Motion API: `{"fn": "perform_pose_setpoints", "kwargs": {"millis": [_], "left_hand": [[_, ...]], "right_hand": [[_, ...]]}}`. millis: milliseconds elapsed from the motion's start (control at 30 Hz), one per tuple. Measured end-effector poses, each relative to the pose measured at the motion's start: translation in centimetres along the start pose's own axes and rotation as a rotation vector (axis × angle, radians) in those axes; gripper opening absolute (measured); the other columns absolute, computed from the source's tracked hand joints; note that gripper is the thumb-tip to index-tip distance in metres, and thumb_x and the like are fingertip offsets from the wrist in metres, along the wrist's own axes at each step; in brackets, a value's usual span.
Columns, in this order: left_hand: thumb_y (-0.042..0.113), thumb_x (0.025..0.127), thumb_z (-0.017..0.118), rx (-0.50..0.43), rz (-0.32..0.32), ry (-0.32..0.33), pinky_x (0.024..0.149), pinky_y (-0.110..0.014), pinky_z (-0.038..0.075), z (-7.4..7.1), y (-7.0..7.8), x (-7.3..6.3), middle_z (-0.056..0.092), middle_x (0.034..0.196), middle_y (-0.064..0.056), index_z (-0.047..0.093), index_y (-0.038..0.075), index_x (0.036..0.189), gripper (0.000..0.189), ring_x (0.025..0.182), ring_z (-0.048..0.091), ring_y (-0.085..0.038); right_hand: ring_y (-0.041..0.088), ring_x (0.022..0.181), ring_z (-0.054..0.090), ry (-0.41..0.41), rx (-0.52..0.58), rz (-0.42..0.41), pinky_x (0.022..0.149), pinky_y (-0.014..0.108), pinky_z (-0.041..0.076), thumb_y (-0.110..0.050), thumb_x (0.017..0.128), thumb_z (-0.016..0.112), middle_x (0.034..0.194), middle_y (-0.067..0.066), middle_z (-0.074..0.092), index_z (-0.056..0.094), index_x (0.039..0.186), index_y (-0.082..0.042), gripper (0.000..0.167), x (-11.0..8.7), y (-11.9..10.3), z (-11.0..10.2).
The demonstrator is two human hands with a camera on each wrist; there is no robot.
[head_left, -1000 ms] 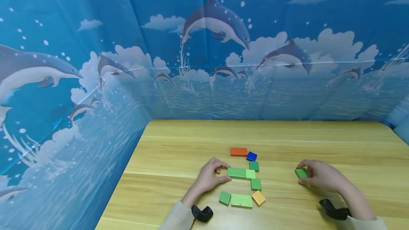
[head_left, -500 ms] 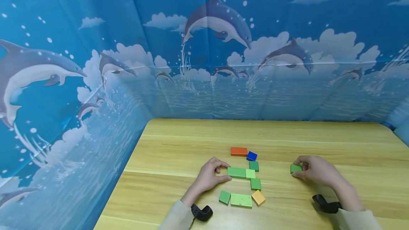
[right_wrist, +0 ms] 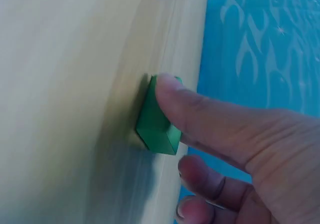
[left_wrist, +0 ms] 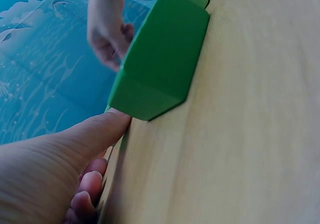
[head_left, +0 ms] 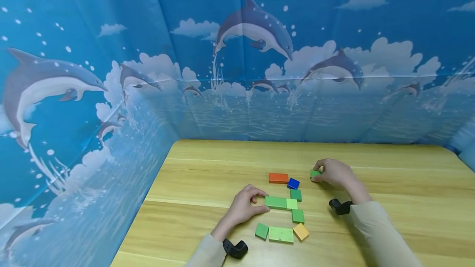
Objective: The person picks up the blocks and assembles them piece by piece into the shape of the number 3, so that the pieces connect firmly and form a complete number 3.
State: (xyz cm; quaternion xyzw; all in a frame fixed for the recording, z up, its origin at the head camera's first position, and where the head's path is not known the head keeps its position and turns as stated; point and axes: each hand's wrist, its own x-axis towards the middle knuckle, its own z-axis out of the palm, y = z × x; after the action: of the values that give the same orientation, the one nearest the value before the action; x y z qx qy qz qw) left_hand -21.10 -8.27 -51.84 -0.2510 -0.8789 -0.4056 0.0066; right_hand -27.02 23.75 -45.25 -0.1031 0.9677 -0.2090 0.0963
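My left hand (head_left: pixel 243 207) has its thumb and forefinger at the two sides of the left end of a long green block (head_left: pixel 276 202). In the left wrist view, a dark green block (left_wrist: pixel 160 54) stands in front and hides most of that contact. Between thumb and fingers, my right hand (head_left: pixel 335 172) pinches a small green block (head_left: pixel 315 173), to the right of the blue block (head_left: pixel 293 183). The right wrist view shows the thumb along this green block (right_wrist: pixel 155 119), close to the tabletop; whether it touches cannot be seen.
A red block (head_left: pixel 278 178) adjoins the blue one. Below them come green blocks (head_left: pixel 295 195) (head_left: pixel 298 216), a light green square (head_left: pixel 291 204), a yellow block (head_left: pixel 301 232), a long light green block (head_left: pixel 281 235) and a tilted green block (head_left: pixel 261 231). A dolphin-print curtain (head_left: pixel 237 110) borders the wooden table (head_left: pixel 208 155).
My right hand has carried the small green block leftward and away from me, toward the blue block. My left hand has stayed at the long green block.
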Motion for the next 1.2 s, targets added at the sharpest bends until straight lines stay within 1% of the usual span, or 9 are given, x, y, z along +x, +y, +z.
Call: {"fn": "perform_pose_setpoints", "kwargs": {"millis": [133, 233, 367, 467, 600, 800, 933, 1200], "left_hand": [[0.035, 0.076, 0.080, 0.004, -0.005, -0.002, 0.065, -0.022, 0.036, 0.0, 0.1, -0.1, 0.045, 0.081, 0.009, 0.070, 0.021, 0.106, 0.035, 0.070, 0.040, -0.003], [0.035, 0.076, 0.080, 0.002, -0.007, 0.001, 0.065, -0.022, 0.036, 0.0, 0.1, -0.1, 0.045, 0.081, 0.009, 0.070, 0.020, 0.106, 0.035, 0.070, 0.041, -0.003], [0.035, 0.076, 0.080, -0.002, -0.005, 0.005, 0.065, -0.022, 0.036, 0.0, 0.0, -0.1, 0.046, 0.081, 0.008, 0.070, 0.020, 0.106, 0.035, 0.070, 0.042, -0.004], [0.035, 0.077, 0.079, -0.003, -0.005, 0.003, 0.065, -0.022, 0.036, -0.1, 0.0, -0.2, 0.046, 0.082, 0.008, 0.070, 0.020, 0.106, 0.034, 0.070, 0.041, -0.004], [0.035, 0.077, 0.079, -0.007, -0.006, -0.001, 0.065, -0.022, 0.037, -0.1, 0.2, -0.2, 0.046, 0.083, 0.008, 0.070, 0.020, 0.106, 0.034, 0.070, 0.042, -0.004], [0.035, 0.077, 0.079, -0.016, 0.001, -0.006, 0.065, -0.022, 0.037, -0.1, 0.3, -0.3, 0.047, 0.082, 0.007, 0.070, 0.020, 0.106, 0.034, 0.070, 0.042, -0.005], [0.035, 0.077, 0.079, -0.014, 0.007, 0.001, 0.065, -0.022, 0.037, 0.0, 0.3, -0.3, 0.046, 0.081, 0.007, 0.070, 0.020, 0.106, 0.034, 0.070, 0.042, -0.005], [0.037, 0.077, 0.079, -0.008, 0.017, 0.007, 0.065, -0.022, 0.036, 0.1, 0.1, -0.4, 0.045, 0.081, 0.008, 0.070, 0.020, 0.106, 0.034, 0.069, 0.041, -0.004]], "right_hand": [[0.021, 0.074, 0.058, 0.013, -0.017, 0.015, 0.060, 0.041, 0.046, -0.033, 0.078, 0.078, 0.099, 0.013, 0.066, 0.068, 0.105, -0.006, 0.039, 1.9, -1.3, 0.2], [0.026, 0.081, 0.060, 0.029, -0.035, 0.023, 0.062, 0.042, 0.046, -0.033, 0.079, 0.077, 0.109, 0.017, 0.064, 0.069, 0.106, -0.008, 0.038, 3.2, -2.3, 0.4], [0.030, 0.089, 0.060, 0.035, -0.064, 0.047, 0.065, 0.044, 0.046, -0.035, 0.078, 0.077, 0.114, 0.016, 0.063, 0.069, 0.107, -0.011, 0.038, 4.6, -3.7, 0.7], [0.032, 0.094, 0.060, 0.029, -0.078, 0.044, 0.068, 0.046, 0.047, -0.034, 0.078, 0.077, 0.115, 0.015, 0.063, 0.069, 0.108, -0.012, 0.038, 5.3, -4.8, 1.0], [0.033, 0.094, 0.060, 0.025, -0.092, 0.022, 0.068, 0.047, 0.048, -0.033, 0.079, 0.077, 0.113, 0.014, 0.063, 0.069, 0.108, -0.012, 0.036, 5.8, -6.2, 1.4], [0.033, 0.091, 0.061, 0.030, -0.124, 0.033, 0.067, 0.047, 0.047, -0.034, 0.078, 0.077, 0.108, 0.012, 0.065, 0.069, 0.106, -0.015, 0.035, 6.3, -8.1, 2.1], [0.033, 0.091, 0.061, 0.039, -0.137, 0.020, 0.067, 0.048, 0.047, -0.034, 0.077, 0.078, 0.105, 0.011, 0.066, 0.070, 0.104, -0.016, 0.034, 6.5, -9.3, 2.6], [0.028, 0.084, 0.062, 0.034, -0.158, -0.020, 0.061, 0.041, 0.048, -0.036, 0.076, 0.079, 0.105, 0.008, 0.066, 0.071, 0.106, -0.017, 0.036, 6.8, -10.9, 3.4]]}}
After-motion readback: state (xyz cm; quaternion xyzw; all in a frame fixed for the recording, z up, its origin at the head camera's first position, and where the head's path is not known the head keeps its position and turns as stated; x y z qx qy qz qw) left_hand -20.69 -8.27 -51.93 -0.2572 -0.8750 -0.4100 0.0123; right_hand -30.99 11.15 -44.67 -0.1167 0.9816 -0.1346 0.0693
